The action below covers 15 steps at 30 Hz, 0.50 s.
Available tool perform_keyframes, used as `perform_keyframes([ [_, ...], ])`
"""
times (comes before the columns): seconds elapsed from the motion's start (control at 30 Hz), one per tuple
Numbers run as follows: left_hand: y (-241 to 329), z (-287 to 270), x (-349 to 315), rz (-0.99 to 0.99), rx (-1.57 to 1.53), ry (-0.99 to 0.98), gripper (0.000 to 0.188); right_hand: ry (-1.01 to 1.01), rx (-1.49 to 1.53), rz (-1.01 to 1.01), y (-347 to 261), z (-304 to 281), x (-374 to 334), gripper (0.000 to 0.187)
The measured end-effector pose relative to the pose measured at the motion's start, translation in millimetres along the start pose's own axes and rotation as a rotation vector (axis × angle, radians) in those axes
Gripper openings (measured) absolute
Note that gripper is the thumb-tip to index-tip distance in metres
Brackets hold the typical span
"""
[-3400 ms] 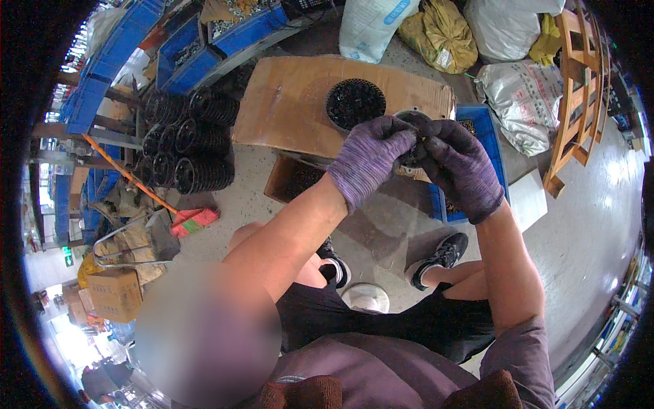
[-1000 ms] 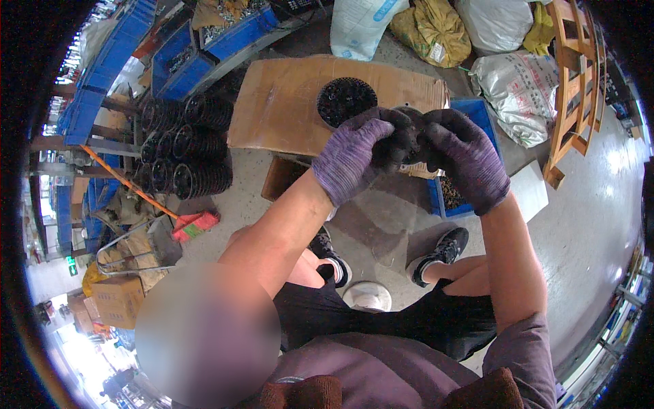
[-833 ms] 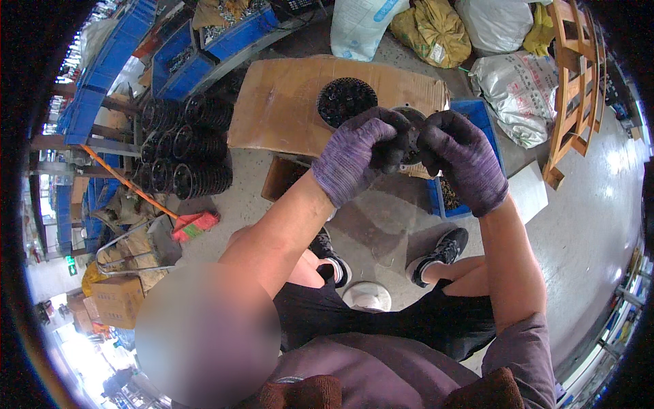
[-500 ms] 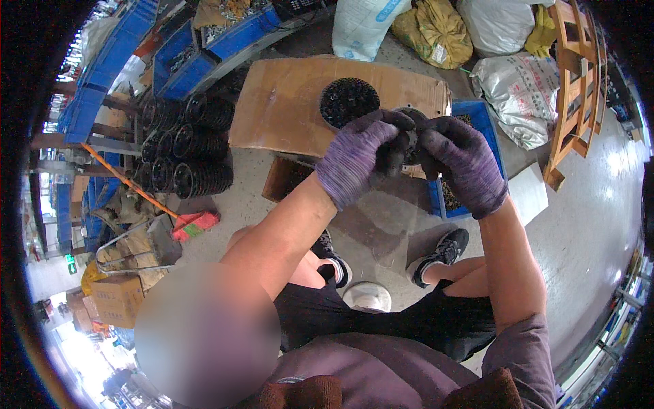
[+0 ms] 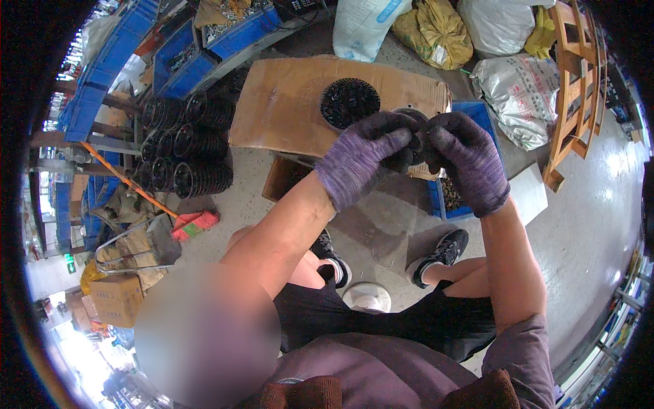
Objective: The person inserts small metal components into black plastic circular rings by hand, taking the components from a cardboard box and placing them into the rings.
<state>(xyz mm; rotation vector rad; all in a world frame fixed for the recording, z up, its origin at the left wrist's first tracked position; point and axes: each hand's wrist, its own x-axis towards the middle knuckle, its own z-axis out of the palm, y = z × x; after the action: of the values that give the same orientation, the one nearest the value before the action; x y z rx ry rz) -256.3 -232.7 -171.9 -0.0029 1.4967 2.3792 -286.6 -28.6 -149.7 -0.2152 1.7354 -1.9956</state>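
Observation:
Both my hands wear purple gloves with dark fingers and meet above the right end of a cardboard sheet (image 5: 279,102). My left hand (image 5: 371,157) is closed, its thumb and fingers pinching a dark round part (image 5: 411,113) mostly hidden by the gloves. From the other side my right hand (image 5: 470,160) grips at the same part with bent fingers. Just beyond my left hand, a round black container (image 5: 323,112) full of small black pieces rests on the cardboard. A blue bin (image 5: 487,116) of small brownish parts stands under and beside my right hand.
Stacked black rings (image 5: 197,140) stand on the floor at left, near an orange-handled broom (image 5: 194,225). An open cardboard box (image 5: 276,177) sits under the sheet's near edge. Sacks (image 5: 432,34) lie at the back, with a wooden pallet (image 5: 569,88) upright at right.
My right hand has turned slightly and its fingers have shifted on the dark part. My left thumb now lies further across toward the right. The surroundings look the same.

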Motion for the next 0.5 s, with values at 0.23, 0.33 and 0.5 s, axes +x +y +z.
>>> perform_keyframes([
  [0.23,-3.8,-5.7,3.3,-0.060,-0.050,-0.005,0.027,-0.029,-0.156,-0.159,4.1,-0.8,-0.3,0.027],
  [0.33,-2.5,-3.0,3.2,-0.070,-0.055,0.004,0.026,-0.023,-0.158,-0.138,3.5,-2.6,-0.1,0.026],
  [0.5,2.4,-0.6,1.1,-0.031,0.108,0.017,0.025,-0.058,-0.148,-0.084,-0.3,-4.0,-1.2,0.022],
])
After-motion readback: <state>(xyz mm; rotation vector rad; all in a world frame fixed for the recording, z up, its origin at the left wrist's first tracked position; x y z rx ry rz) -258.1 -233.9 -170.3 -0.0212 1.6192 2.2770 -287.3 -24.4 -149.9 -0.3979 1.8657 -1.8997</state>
